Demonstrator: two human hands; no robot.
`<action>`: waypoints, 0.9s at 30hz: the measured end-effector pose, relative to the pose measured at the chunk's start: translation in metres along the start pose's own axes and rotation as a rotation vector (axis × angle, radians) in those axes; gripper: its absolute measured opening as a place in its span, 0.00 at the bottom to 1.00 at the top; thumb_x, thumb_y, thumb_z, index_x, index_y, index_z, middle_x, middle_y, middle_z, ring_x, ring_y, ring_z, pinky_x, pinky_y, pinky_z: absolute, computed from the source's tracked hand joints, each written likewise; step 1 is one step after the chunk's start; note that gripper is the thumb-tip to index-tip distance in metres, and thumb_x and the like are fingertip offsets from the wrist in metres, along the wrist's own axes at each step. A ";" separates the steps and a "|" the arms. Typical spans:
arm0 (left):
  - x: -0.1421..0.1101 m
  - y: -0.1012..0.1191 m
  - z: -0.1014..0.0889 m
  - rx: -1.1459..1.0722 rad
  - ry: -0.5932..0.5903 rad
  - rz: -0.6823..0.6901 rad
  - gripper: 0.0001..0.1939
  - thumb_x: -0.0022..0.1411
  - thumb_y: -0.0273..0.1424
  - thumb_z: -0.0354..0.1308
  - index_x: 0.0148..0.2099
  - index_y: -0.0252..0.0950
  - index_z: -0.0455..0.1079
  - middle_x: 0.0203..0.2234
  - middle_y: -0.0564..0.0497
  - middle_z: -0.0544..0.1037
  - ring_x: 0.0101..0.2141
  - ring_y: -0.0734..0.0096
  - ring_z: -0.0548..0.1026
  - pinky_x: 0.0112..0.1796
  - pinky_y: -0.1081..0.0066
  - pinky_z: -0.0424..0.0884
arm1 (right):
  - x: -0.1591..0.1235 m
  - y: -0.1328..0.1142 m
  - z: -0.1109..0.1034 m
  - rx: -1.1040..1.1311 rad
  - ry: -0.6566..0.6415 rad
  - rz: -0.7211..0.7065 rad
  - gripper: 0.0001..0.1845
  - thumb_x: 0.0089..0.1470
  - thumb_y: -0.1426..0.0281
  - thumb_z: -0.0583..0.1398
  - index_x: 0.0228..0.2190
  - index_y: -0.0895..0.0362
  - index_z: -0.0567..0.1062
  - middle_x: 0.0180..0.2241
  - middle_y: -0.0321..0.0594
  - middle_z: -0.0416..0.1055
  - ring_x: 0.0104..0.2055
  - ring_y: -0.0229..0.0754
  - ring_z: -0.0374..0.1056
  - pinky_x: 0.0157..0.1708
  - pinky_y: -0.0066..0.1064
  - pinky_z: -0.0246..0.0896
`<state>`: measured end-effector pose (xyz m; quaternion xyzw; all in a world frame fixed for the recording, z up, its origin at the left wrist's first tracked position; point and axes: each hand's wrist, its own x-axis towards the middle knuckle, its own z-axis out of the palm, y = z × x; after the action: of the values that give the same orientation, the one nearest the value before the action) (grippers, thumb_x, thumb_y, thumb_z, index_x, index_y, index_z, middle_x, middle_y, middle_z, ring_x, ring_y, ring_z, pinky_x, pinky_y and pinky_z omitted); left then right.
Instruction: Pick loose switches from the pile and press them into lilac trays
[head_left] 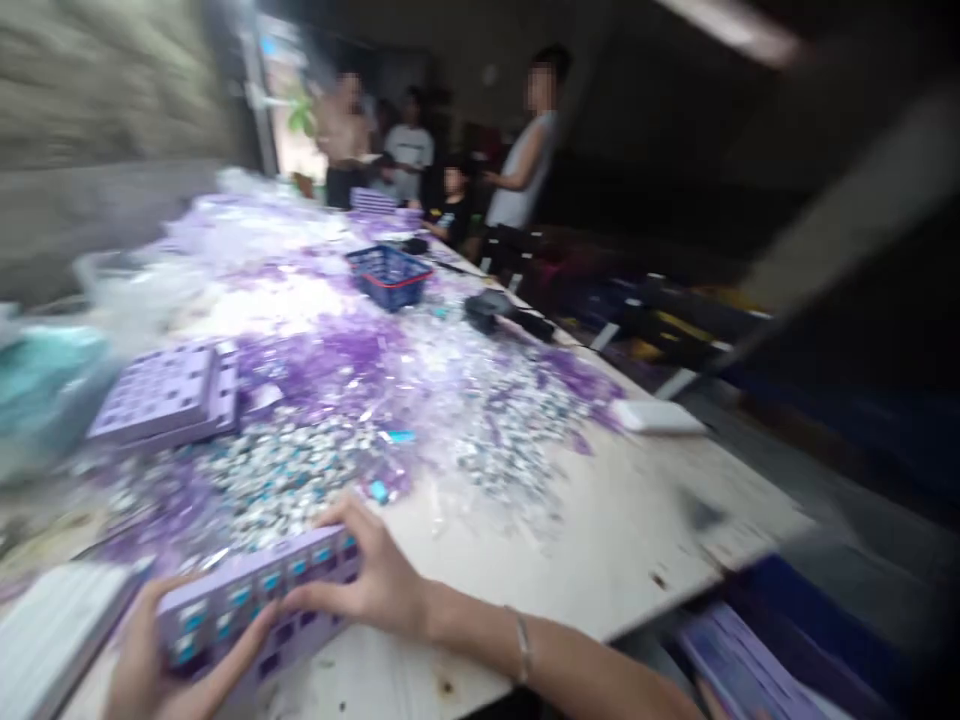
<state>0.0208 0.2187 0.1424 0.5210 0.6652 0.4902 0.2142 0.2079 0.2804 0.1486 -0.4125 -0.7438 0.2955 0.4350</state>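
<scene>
A purple foam tray (281, 570) with rows of square holes is tilted up between my two hands at the near edge of the table. Small white and blue pieces (240, 597) sit in several of its holes; other holes look dark. My left hand (154, 655) grips the tray's left end, thumb across its front. My right hand (375, 580) holds the right end, fingers over the top edge and thumb on the front. Just beyond the tray lies a heap of small white and blue pieces (292, 470). Blur hides their exact kind.
Stacked purple foam trays (161, 395) lie at left, near a bag with teal contents (49, 385). White flat boards (60, 635) are at the near left. Purple and clear wrappers (330, 350), a blue basket (390, 278) and a white box (658, 417) are farther off. Several people stand or sit beyond.
</scene>
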 end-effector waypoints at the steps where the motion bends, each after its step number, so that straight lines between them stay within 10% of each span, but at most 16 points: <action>1: -0.009 -0.002 -0.011 0.018 0.090 -0.054 0.19 0.56 0.46 0.62 0.42 0.40 0.64 0.30 0.55 0.73 0.30 0.68 0.73 0.31 0.69 0.74 | 0.007 -0.001 0.009 0.056 -0.077 -0.027 0.18 0.48 0.57 0.67 0.34 0.54 0.70 0.35 0.37 0.68 0.35 0.39 0.62 0.33 0.27 0.59; 13: -0.051 -0.001 -0.013 -0.074 0.196 -0.304 0.18 0.54 0.38 0.62 0.43 0.42 0.58 0.32 0.57 0.68 0.29 0.75 0.71 0.29 0.77 0.71 | 0.003 -0.010 0.037 0.252 -0.432 -0.002 0.12 0.51 0.66 0.64 0.34 0.54 0.66 0.33 0.35 0.62 0.36 0.39 0.61 0.35 0.30 0.58; 21: -0.063 -0.008 -0.026 0.121 0.096 -0.003 0.20 0.64 0.33 0.57 0.56 0.42 0.57 0.45 0.49 0.65 0.47 0.68 0.68 0.47 0.72 0.69 | 0.018 -0.002 0.021 0.177 -0.654 -0.023 0.13 0.58 0.58 0.60 0.38 0.54 0.70 0.35 0.38 0.66 0.38 0.41 0.64 0.38 0.32 0.59; 27: -0.057 -0.024 -0.043 0.249 -0.192 0.022 0.17 0.64 0.41 0.58 0.51 0.41 0.61 0.41 0.51 0.68 0.42 0.67 0.69 0.41 0.70 0.68 | 0.045 0.024 0.016 -0.130 -0.399 -0.185 0.10 0.64 0.73 0.51 0.42 0.55 0.70 0.37 0.41 0.68 0.42 0.42 0.64 0.43 0.36 0.58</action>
<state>-0.0041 0.1490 0.1270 0.5954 0.6914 0.3540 0.2052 0.1898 0.3304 0.1405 -0.3030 -0.8673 0.2816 0.2771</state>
